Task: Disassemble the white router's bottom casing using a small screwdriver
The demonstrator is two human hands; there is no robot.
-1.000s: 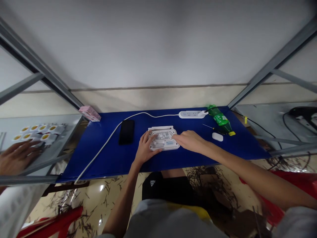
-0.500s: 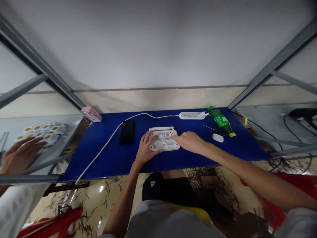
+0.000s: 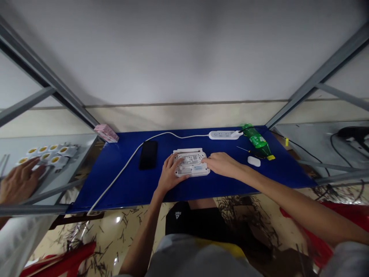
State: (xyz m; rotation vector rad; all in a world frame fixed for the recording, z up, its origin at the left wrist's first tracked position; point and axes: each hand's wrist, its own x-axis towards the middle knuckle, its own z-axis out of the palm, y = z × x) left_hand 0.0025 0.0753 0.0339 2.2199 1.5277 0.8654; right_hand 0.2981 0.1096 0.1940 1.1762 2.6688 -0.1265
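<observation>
Head view: I find the left hand (image 3: pixel 172 172) and right hand (image 3: pixel 221 164) barely shifted since a moment ago, fingers curled onto the white router (image 3: pixel 191 169), though I cannot tell whether they grip.

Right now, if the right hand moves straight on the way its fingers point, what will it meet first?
The white router-like box, it seems: the fingertips of the right hand lie at its edge, perhaps touching it. Beyond the box is the left hand.
</observation>
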